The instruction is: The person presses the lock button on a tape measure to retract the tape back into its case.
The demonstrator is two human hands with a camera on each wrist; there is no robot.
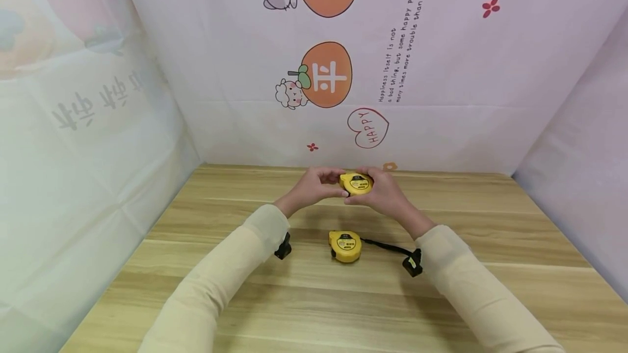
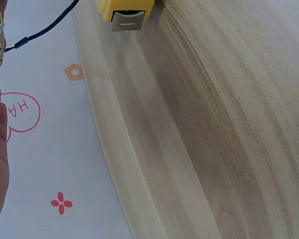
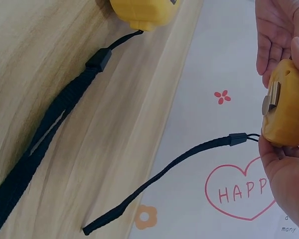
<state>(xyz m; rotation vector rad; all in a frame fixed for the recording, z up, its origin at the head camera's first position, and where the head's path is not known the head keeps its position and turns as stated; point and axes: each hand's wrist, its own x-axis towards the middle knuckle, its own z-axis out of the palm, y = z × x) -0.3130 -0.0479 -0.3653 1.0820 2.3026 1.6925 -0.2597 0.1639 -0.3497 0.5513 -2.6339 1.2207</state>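
Note:
My right hand (image 1: 385, 195) grips a yellow tape measure (image 1: 356, 183) by its right side, above the back of the table. Across from it, my left hand (image 1: 314, 187) has its fingertips right at the left end, the thumb low and the fingers higher, with space between palm and case. In the right wrist view the held case shows a silver clip (image 3: 274, 94), and a thin black strap (image 3: 179, 159) trails from it. Nearer on the table lies a second yellow tape measure (image 1: 345, 247), label up. Its metal hook (image 2: 127, 21) shows in the left wrist view.
A wider black strap (image 3: 55, 119) runs from the lying tape measure across the wood-grain table (image 1: 314, 298). Behind the table's back edge stands a white printed sheet (image 1: 441, 124); pale sheets (image 1: 98, 151) close both sides. A small black camera (image 1: 412, 263) sits at my right wrist.

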